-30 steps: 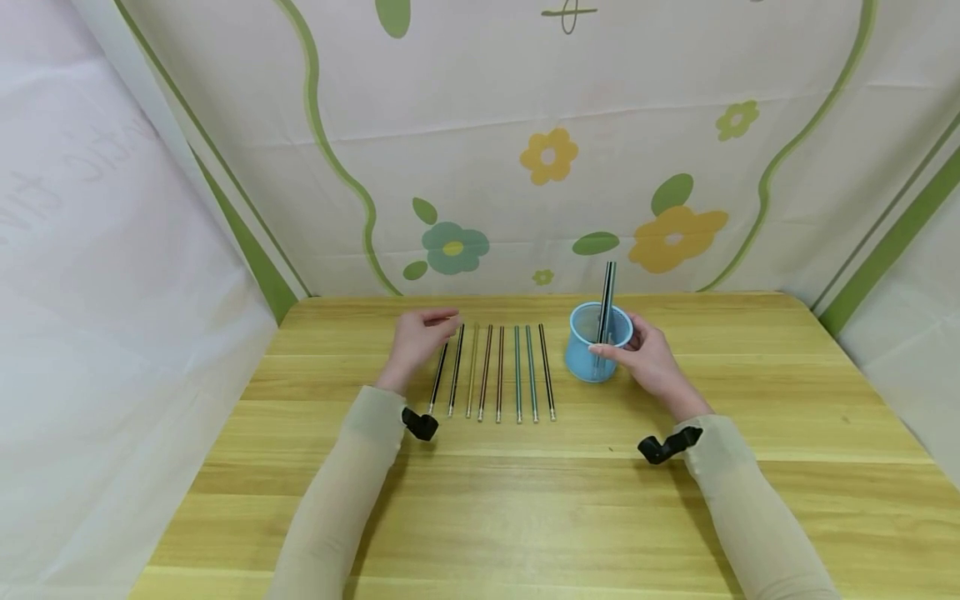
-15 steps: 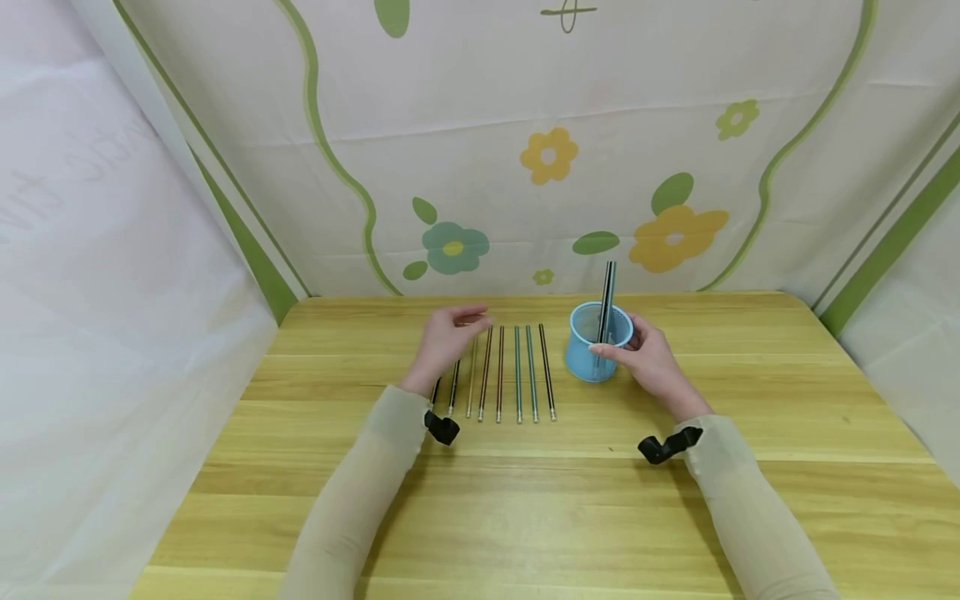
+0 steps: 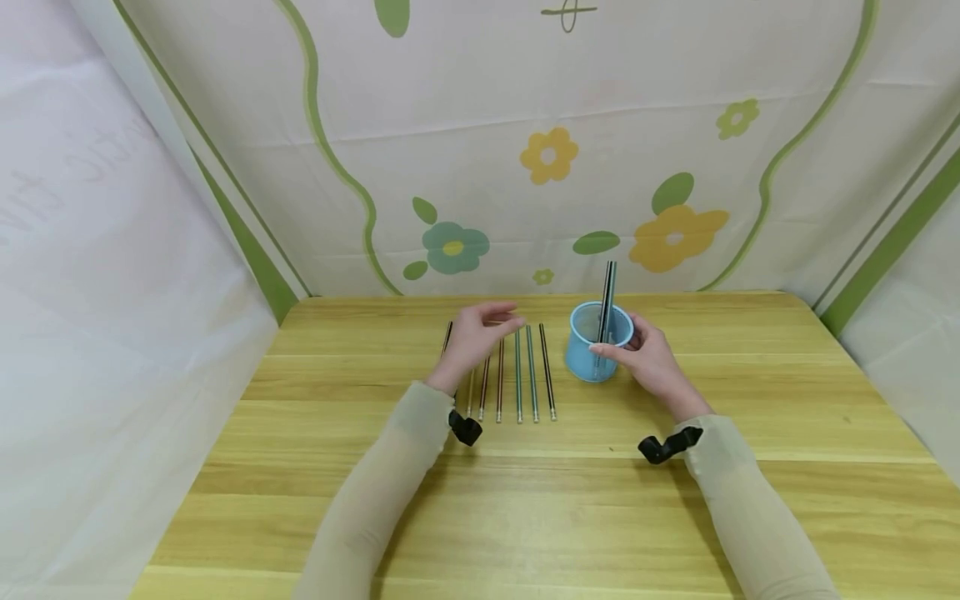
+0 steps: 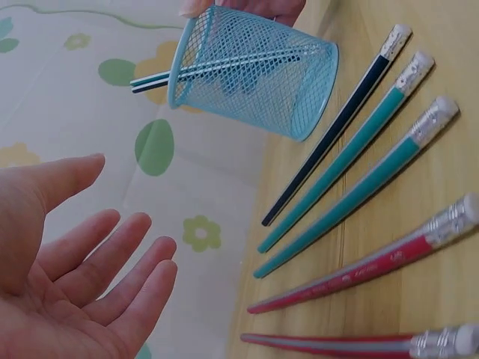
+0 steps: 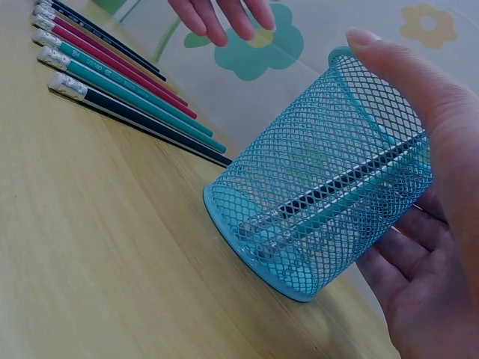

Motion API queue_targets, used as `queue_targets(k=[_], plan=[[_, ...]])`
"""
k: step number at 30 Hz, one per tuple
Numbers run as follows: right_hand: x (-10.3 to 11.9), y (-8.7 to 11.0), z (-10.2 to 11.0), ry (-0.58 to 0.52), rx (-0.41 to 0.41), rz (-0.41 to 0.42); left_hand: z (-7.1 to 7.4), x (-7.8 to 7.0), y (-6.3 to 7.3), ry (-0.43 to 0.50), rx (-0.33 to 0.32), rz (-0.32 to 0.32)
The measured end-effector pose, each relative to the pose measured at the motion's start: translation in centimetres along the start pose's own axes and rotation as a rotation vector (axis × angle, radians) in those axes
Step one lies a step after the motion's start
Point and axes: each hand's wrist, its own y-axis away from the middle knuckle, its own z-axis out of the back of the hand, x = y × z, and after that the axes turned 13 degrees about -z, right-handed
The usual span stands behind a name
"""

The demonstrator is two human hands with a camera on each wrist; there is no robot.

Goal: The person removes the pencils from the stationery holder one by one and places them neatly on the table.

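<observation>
My left hand (image 3: 474,340) hovers over a row of pencils on the table, its fingers loosely extended with nothing in them. In the left wrist view, the same hand (image 4: 90,269) is palm up, apart from the pencils. A black pencil (image 3: 547,371), two teal pencils and red pencils (image 4: 359,269) lie side by side, eraser ends toward me; others at the left are partly hidden under the hand. My right hand (image 3: 651,362) grips a light blue mesh pencil cup (image 3: 581,362), thumb at the rim, fingers behind. Inside lean a black and a teal pencil (image 3: 608,287).
The wooden table (image 3: 570,517) reaches back to a white curtain (image 3: 465,100) printed with flowers. White cloth also hangs at both sides. A small black camera (image 3: 465,429) is strapped to the left wrist, another (image 3: 667,446) to the right.
My left hand has moved to the right along the pencil row, uncovering the leftmost black pencil's tip. The right hand and the pencil cup have stayed in place.
</observation>
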Motion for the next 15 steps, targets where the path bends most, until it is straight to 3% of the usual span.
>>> queue_targets(k=[10, 15], plan=[[0.0, 0.1, 0.1, -0.001, 0.005, 0.016, -2.7, -0.5, -0.6, 0.078, -0.005, -0.051], [0.0, 0.0, 0.0, -0.006, 0.004, 0.017, -3.7, -1.5, -1.1, 0.054, 0.024, -0.059]])
